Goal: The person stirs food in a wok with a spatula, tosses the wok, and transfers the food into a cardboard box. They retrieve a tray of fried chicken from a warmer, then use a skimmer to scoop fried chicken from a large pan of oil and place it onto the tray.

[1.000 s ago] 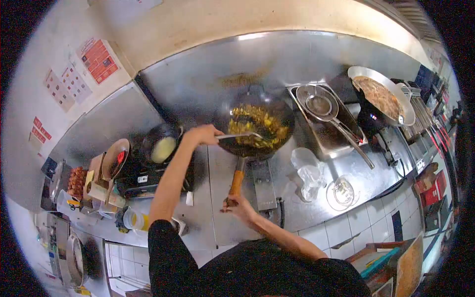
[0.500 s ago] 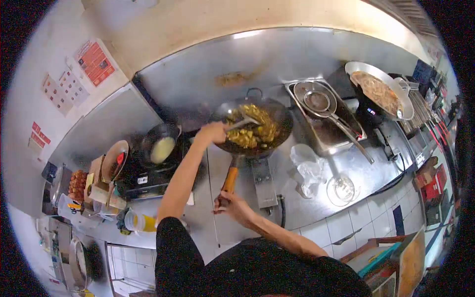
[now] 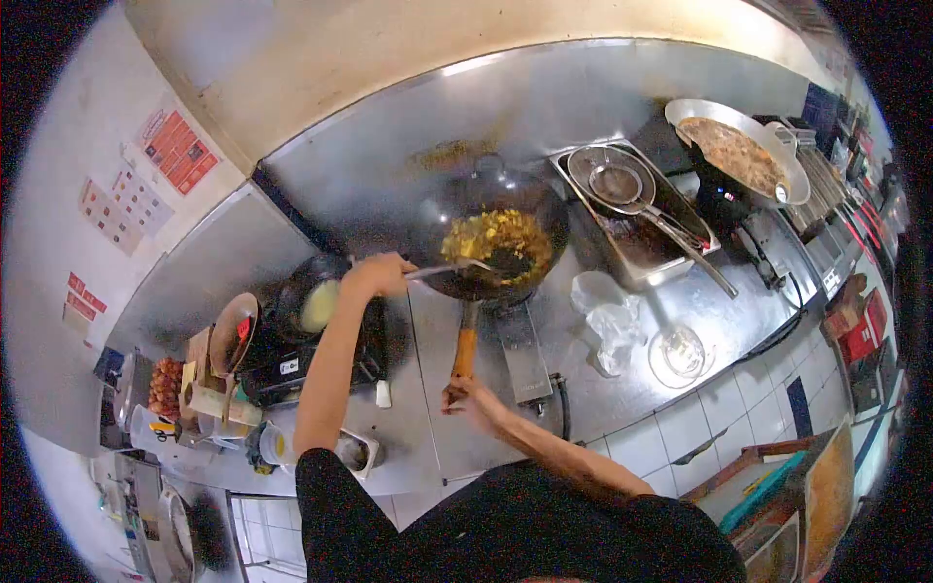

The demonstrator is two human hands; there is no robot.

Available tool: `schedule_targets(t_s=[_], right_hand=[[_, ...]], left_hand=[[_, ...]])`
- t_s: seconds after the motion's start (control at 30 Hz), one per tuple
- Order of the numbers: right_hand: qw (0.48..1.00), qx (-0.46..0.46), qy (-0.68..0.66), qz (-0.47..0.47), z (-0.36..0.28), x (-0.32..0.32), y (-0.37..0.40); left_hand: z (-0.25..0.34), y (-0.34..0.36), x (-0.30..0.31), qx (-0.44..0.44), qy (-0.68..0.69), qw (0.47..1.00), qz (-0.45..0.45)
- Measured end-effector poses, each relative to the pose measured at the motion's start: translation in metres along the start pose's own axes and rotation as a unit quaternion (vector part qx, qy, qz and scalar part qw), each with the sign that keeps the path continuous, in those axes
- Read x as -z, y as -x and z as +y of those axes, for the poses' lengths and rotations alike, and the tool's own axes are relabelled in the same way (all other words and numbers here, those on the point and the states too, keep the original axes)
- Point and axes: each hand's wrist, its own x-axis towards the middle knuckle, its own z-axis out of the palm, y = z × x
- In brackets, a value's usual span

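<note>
My left hand (image 3: pixel 382 276) is closed around the handle of a metal spatula (image 3: pixel 439 270), reaching over the near left rim of a black wok (image 3: pixel 437 209). The spatula's tip is at the near side of the yellow-brown chopped food (image 3: pixel 496 233) inside. My right hand (image 3: pixel 474 403) grips the end of the wok's wooden handle (image 3: pixel 466 352), which points toward my body. Under the wok sits a metal-fronted burner (image 3: pixel 527 364).
Right of the wok are a steel tray (image 3: pixel 649 277) with strainers (image 3: pixel 614 185), a plastic bag (image 3: pixel 610 325) and a clear round lid (image 3: pixel 677 355). A large pan of brown food (image 3: pixel 734 151) stands far right. Leftward are a small pan (image 3: pixel 292 291) and a box of eggs (image 3: pixel 165 387).
My left hand has drawn the spatula left and nearer to me, from mid-wok to its near side. The food has shifted in the wok. My right hand keeps its hold; the view has turned slightly.
</note>
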Motion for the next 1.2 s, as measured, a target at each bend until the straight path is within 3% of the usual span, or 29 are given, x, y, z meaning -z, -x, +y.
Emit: schedule_targets(t_s=[0.03, 0.1, 0.13, 0.23, 0.33, 0.43, 0.47, 0.5, 0.63, 0.7, 0.77, 0.83, 0.87, 0.93, 0.97, 1.03, 1.07, 1.13, 1.17, 1.2], right_hand=[[0.999, 0.008, 0.004, -0.033, 0.008, 0.009, -0.007], [0.998, 0.015, 0.015, -0.067, 0.005, -0.001, -0.006], [0.996, 0.018, -0.012, -0.088, -0.009, -0.028, 0.006], [0.991, 0.037, -0.041, -0.118, -0.024, -0.037, 0.012], [1.000, 0.006, 0.000, -0.016, 0.016, 0.015, -0.018], [0.999, 0.018, -0.013, -0.045, -0.007, -0.021, 0.009], [0.994, 0.028, -0.039, -0.102, -0.020, -0.032, 0.016], [0.994, 0.033, -0.036, -0.102, -0.025, -0.030, 0.014], [0.997, 0.012, -0.046, -0.060, -0.009, 0.016, 0.015], [1.000, 0.009, -0.011, 0.003, -0.012, 0.036, 0.017], [0.999, 0.025, -0.043, -0.008, -0.030, 0.024, 0.038], [0.996, 0.009, -0.080, -0.025, -0.041, 0.013, 0.044], [0.996, -0.001, -0.081, -0.023, -0.033, 0.025, 0.037], [0.997, 0.028, -0.058, -0.053, -0.005, 0.056, 0.017], [0.996, 0.018, -0.061, -0.055, -0.003, 0.056, 0.020], [0.997, 0.005, -0.073, -0.026, -0.020, 0.053, 0.025], [0.997, -0.003, -0.080, -0.008, -0.026, 0.053, 0.027], [0.997, -0.002, -0.082, 0.015, -0.034, 0.051, 0.022], [0.996, 0.009, -0.081, 0.037, -0.040, 0.050, 0.019], [0.996, 0.005, -0.082, 0.036, -0.045, 0.050, 0.014]], left_hand=[[0.002, -0.003, -0.004, 0.001, -0.004, 1.000, -0.004], [0.013, -0.013, -0.010, 0.068, -0.021, 0.993, 0.092], [-0.002, -0.050, -0.037, 0.036, -0.001, 0.998, 0.057], [0.019, -0.001, -0.002, -0.061, 0.055, 0.997, 0.014], [0.003, -0.005, 0.005, 0.014, 0.000, 1.000, 0.002], [0.019, -0.035, -0.023, 0.030, 0.012, 0.999, 0.038], [0.024, -0.031, -0.034, 0.022, 0.045, 0.998, 0.046], [0.012, -0.038, -0.048, -0.070, 0.069, 0.995, 0.034], [-0.010, 0.033, -0.058, -0.054, 0.116, 0.986, 0.104], [-0.018, 0.059, -0.089, 0.037, 0.173, 0.979, 0.104], [-0.007, 0.098, -0.123, 0.058, 0.264, 0.957, 0.110], [-0.017, 0.095, -0.200, 0.101, 0.334, 0.929, 0.126], [0.002, 0.101, -0.197, 0.109, 0.338, 0.927, 0.121], [0.041, 0.115, -0.182, 0.101, 0.502, 0.849, 0.128], [0.058, 0.120, -0.171, 0.111, 0.504, 0.847, 0.126], [0.084, 0.119, -0.147, 0.085, 0.619, 0.755, 0.201], [0.092, 0.118, -0.141, 0.093, 0.621, 0.752, 0.199], [0.102, 0.118, -0.137, 0.072, 0.666, 0.696, 0.258], [0.100, 0.116, -0.154, 0.077, 0.667, 0.696, 0.257], [0.093, 0.105, -0.186, 0.069, 0.559, 0.763, 0.318]])
